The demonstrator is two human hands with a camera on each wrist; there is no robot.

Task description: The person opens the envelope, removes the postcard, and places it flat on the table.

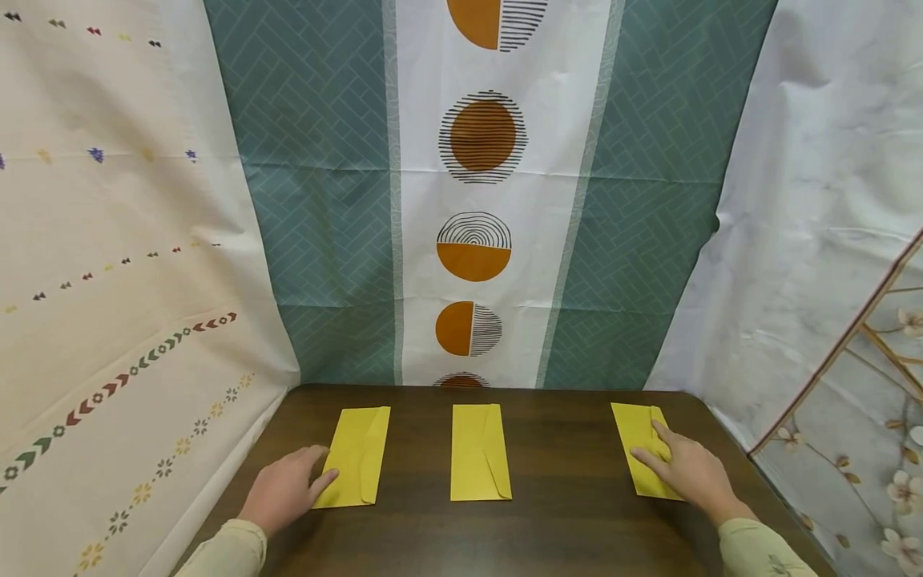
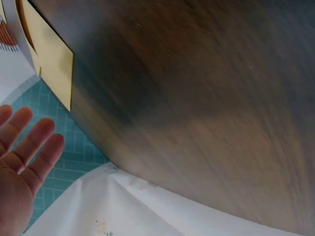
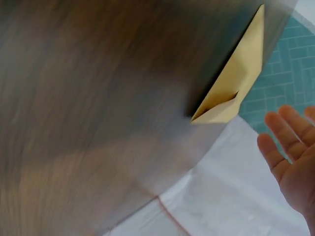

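Observation:
Three yellow envelopes lie spaced apart in a row on the dark wooden table. My left hand (image 1: 287, 490) is at the near left edge of the left envelope (image 1: 353, 457), thumb and fingers spread and overlapping that edge. Over the right envelope (image 1: 638, 429), my right hand (image 1: 685, 469) reaches with thumb and forefinger apart. The middle envelope (image 1: 476, 453) lies between them with no hand on it. In the left wrist view, the fingers (image 2: 42, 152) are extended and hold nothing. The right wrist view likewise shows loosely straight fingers (image 3: 288, 132) beside the envelope (image 3: 241, 73).
The table (image 1: 548, 537) ends at the back against a green and white curtain (image 1: 324, 240) with orange circles. A cream patterned cloth (image 1: 108, 320) hangs along the left side. On the right hangs a white floral cloth (image 1: 808, 336) with brown lines.

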